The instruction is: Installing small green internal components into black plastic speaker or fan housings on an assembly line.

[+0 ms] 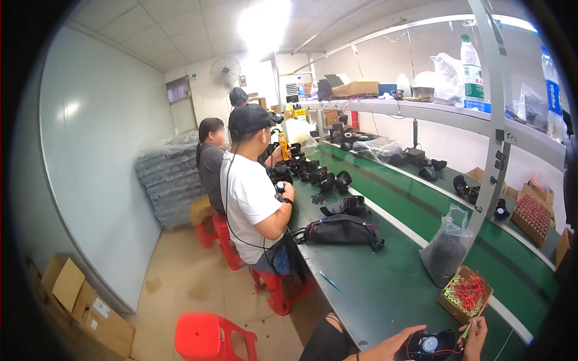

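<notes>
The person wears black trousers (pixel 325 347), ripped open in a slit (pixel 334 323) near the knee, and has a bare left hand (pixel 402 343) and bare right hand (pixel 476 338).

Black housing (pixel 444 340), pale grey disc (pixel 429 343), red wires (pixel 472 292), brown box (pixel 453 302), dark green tabletop (pixel 379 289), red stool (pixel 198 334)

Silver-centred round speaker (pixel 429 344) in black housing (pixel 445 339)

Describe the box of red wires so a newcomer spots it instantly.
Find the long dark-green tabletop. At its near end, just beyond the right hand, sits an open brown cardboard box. Unlike the clear plastic bag behind it, it brims with red wires.
</notes>
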Available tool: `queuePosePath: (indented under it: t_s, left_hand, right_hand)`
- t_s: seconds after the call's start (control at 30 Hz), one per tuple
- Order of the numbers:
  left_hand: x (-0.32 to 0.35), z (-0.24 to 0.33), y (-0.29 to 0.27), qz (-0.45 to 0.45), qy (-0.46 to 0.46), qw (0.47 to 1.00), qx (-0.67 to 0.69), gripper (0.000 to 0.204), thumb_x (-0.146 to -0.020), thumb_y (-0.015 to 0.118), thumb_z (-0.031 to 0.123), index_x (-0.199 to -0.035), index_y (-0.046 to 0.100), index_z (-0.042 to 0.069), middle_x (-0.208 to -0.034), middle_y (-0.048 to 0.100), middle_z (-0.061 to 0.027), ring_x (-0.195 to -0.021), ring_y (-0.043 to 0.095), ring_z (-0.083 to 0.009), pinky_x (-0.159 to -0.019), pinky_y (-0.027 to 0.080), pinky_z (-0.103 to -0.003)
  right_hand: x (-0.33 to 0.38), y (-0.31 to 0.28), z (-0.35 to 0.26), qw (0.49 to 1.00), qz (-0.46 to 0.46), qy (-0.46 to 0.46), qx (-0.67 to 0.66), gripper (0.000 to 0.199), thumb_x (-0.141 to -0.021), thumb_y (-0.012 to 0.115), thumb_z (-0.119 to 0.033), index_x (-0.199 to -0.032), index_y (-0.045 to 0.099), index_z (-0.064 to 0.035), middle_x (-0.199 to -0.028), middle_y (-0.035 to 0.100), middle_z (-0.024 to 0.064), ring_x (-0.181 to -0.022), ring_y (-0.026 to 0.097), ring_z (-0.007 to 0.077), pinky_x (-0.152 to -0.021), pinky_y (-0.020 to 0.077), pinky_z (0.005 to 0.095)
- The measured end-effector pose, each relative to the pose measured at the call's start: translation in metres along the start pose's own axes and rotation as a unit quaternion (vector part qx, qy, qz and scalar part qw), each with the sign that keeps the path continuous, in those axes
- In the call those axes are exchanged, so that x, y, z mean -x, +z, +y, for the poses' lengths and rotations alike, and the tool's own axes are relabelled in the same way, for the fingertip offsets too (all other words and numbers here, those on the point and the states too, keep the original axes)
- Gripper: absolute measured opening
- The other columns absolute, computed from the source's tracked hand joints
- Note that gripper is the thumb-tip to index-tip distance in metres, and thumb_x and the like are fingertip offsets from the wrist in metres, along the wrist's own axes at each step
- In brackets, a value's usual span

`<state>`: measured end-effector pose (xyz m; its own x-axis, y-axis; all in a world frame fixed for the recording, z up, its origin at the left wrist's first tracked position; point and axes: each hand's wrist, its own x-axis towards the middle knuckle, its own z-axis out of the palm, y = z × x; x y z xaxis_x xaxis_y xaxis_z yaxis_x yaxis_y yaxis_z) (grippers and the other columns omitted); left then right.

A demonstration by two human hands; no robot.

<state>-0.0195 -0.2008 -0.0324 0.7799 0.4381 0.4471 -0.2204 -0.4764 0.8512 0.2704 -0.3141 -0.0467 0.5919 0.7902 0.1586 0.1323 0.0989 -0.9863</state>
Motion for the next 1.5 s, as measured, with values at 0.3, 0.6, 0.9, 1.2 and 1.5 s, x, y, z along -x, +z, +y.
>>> queuePosePath:
  t_s: [0.3,0.6,0.9,1.2,1.5]
  left_hand:
    - [-0.002,-0.004,-0.001,0.009,-0.004,1.000,0.017,0.093,-0.079,0.084,0.026,-0.154,0.033,0.003,-0.138,0.054,-0.0205,-0.129,0.056,-0.0345,-0.112,0.042,-0.043]
    - [0.002,-0.016,-0.002,-0.028,-0.014,0.999,0.037,0.092,-0.088,0.074,0.024,-0.161,0.022,0.003,-0.160,0.034,-0.0208,-0.146,0.040,-0.0344,-0.122,0.030,-0.042]
    - [0.004,-0.019,0.001,-0.020,0.016,0.999,0.047,0.092,-0.089,0.072,0.020,-0.161,0.019,-0.001,-0.163,0.029,-0.0220,-0.150,0.035,-0.0347,-0.124,0.028,-0.041]
    - [0.000,-0.016,-0.001,-0.024,-0.017,0.999,0.033,0.097,-0.089,0.074,0.027,-0.162,0.016,0.000,-0.164,0.028,-0.0241,-0.151,0.034,-0.0372,-0.124,0.028,-0.043]
    - [0.000,-0.014,-0.005,-0.032,-0.041,0.998,0.035,0.098,-0.087,0.076,0.027,-0.162,0.018,0.001,-0.162,0.031,-0.0248,-0.149,0.036,-0.0389,-0.123,0.030,-0.044]
  right_hand:
    - [-0.015,-0.002,0.032,1.000,-0.001,0.014,-0.026,0.017,-0.108,0.053,-0.028,-0.108,0.048,-0.0119,-0.075,0.063,0.0082,-0.050,0.059,0.0127,-0.038,0.0428,0.0222]
    - [-0.009,0.006,0.012,1.000,0.004,0.027,-0.015,0.017,-0.106,0.056,-0.026,-0.109,0.048,-0.0112,-0.073,0.062,0.0060,-0.050,0.058,0.0122,-0.038,0.0418,0.0214]
    - [-0.008,-0.002,0.022,1.000,0.011,0.000,0.003,0.017,-0.107,0.054,-0.027,-0.108,0.048,-0.0109,-0.074,0.061,0.0057,-0.050,0.058,0.0113,-0.039,0.0414,0.0209]
    - [-0.004,0.010,0.005,1.000,0.019,0.017,0.007,0.023,-0.109,0.050,-0.031,-0.115,0.056,-0.0092,-0.076,0.062,0.0033,-0.053,0.057,0.0083,-0.043,0.0410,0.0192]
    - [-0.006,0.007,0.012,1.000,-0.008,-0.002,0.026,0.020,-0.108,0.052,-0.019,-0.119,0.059,-0.0033,-0.080,0.064,0.0065,-0.052,0.057,0.0092,-0.044,0.0434,0.0218]
